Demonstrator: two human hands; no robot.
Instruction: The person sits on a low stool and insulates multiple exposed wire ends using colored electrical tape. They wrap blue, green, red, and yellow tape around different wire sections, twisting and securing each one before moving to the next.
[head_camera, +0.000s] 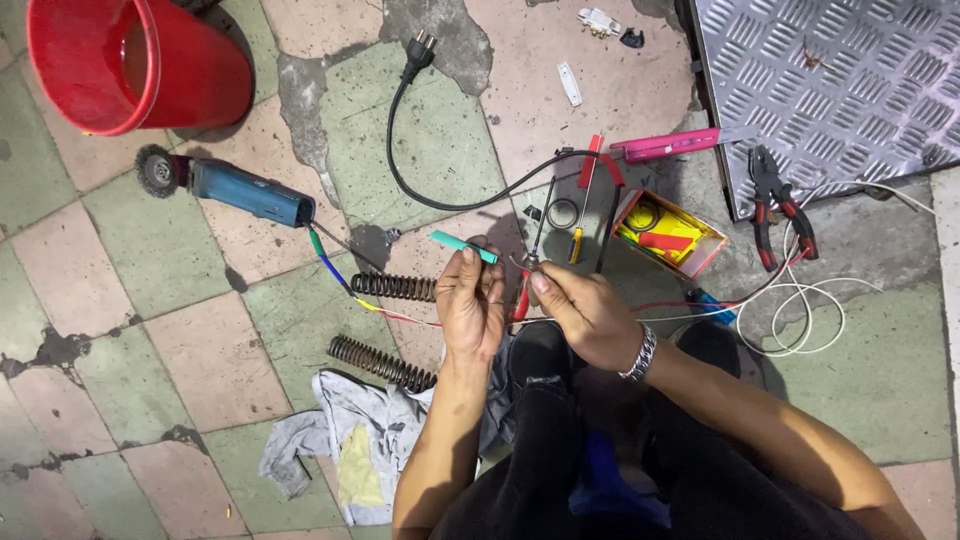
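Left hand (472, 305) gripping a teal-handled tool (463, 246) at frame centre. Right hand (585, 315) pinching a small metal part (528, 263) against it (steadied close for fine work). Coil springs (392, 287) lying lower left on the floor (150, 330).

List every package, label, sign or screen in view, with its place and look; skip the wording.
Small open cardboard box: on the floor beyond the right hand, rectangular, orange walls with a pinkish rim, yellow and red items inside.
No signs, screens or readable labels show.
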